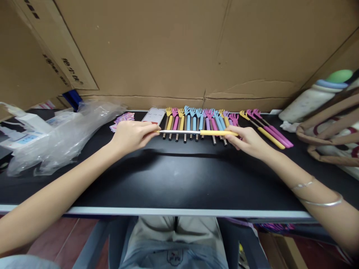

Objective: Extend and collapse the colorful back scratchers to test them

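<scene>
Left grip (pixel 134 136) pinched one end of the scratcher (pixel 195 132), right grip (pixel 244 139) its handle (pixel 215 133), above the tabletop (pixel 176 179). Adjusting its length (metal rod (pixel 181 131) bare) seemed underway; the next move likely called for even force.

Place: makeshift handwork station, workshop-like; whether in a home, cannot tell.
Worktop: black table (pixel 179 183), beneath the grip.
Walls: cardboard sheeting (pixel 157 48), beyond the grip.
Stock: row of like claw-ended sticks (pixel 194 122), just past the grip.
Wrapping: clear plastic (pixel 66 140), left of the grip.
</scene>
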`<state>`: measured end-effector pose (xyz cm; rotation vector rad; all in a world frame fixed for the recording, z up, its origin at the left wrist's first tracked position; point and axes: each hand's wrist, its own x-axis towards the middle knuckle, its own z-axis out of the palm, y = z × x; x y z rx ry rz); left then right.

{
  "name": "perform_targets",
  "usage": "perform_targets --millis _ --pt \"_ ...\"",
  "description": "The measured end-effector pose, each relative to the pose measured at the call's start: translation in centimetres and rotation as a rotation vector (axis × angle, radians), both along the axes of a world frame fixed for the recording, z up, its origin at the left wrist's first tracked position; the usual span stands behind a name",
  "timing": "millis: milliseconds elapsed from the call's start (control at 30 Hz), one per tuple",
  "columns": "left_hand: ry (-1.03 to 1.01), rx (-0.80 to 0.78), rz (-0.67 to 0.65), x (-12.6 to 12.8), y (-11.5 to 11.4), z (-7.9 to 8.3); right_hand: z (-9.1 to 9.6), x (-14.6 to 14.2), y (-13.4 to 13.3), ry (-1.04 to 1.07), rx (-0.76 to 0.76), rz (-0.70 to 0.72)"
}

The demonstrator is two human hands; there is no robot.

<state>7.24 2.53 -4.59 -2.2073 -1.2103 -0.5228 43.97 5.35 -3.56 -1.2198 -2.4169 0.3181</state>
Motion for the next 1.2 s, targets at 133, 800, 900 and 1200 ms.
perform_targets --millis 133,800,900,1200 --pt "0.0 0.028 -0.029 -0.2 0.0 0.1 0.1 -0.3 -0.3 0.099 -0.142 0.041" --pt "0.107 0.085 -0.055 0.3 -0.7 0.4 -0.2 -0.5 -0.5 0.274 -0.639 0.247" --pt "0.149 0.103 -0.052 0.8 -1.1 0.5 -0.4 -0.4 -0.5 0.295 -0.709 0.224" --pt "0.16 0.111 -0.08 1.4 -1.1 0.0 -0.7 -0.9 -0.4 0.3 -0.655 0.167"
